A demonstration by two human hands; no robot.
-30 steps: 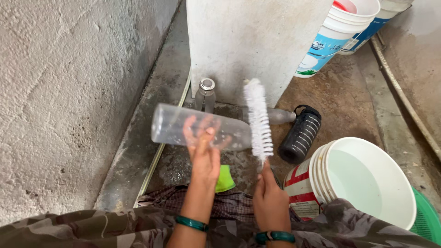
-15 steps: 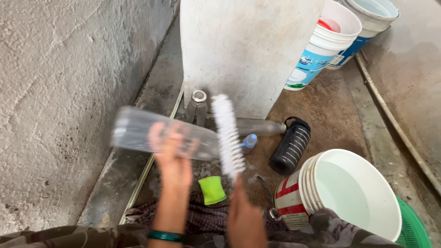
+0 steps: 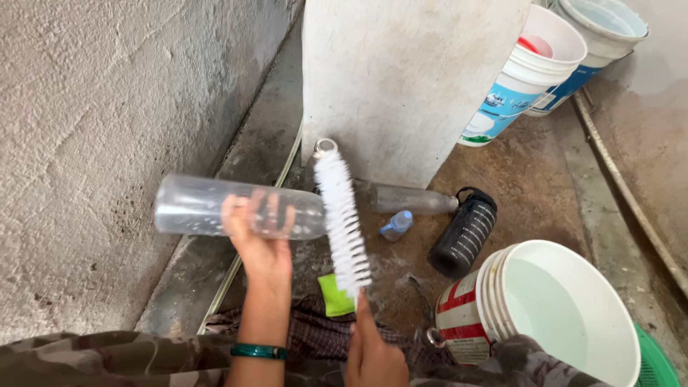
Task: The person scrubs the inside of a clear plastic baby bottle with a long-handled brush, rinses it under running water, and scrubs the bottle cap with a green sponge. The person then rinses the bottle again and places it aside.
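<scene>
A rough concrete wall [image 3: 86, 143] fills the left of the scene, with a damp, stained concrete floor [image 3: 530, 179] running past a pale pillar [image 3: 401, 79] toward the far side. The left hand [image 3: 261, 240] is wrapped around a clear plastic bottle [image 3: 215, 208], held sideways above the floor with its base pointing left and its mouth toward the middle. The right hand [image 3: 373, 351], near the bottom edge, is closed on the handle of a white bottle brush [image 3: 342, 215], whose bristle head stands nearly upright just right of the bottle's mouth, across it rather than in line with it. The bottle looks cloudy and wet inside, thin-walled and empty. From here the brush could miss the narrow mouth or jam against the rim because of that angle, and the wet bottle could well slip or buckle in the hand if the bristles were forced. On the floor beyond lie another clear bottle [image 3: 408, 199], a small blue-capped bottle [image 3: 396, 226] and a black bottle [image 3: 466, 233]; a white bucket of water [image 3: 566, 315] stands at the near right, and a green sponge [image 3: 333, 294] lies near the hands.
</scene>
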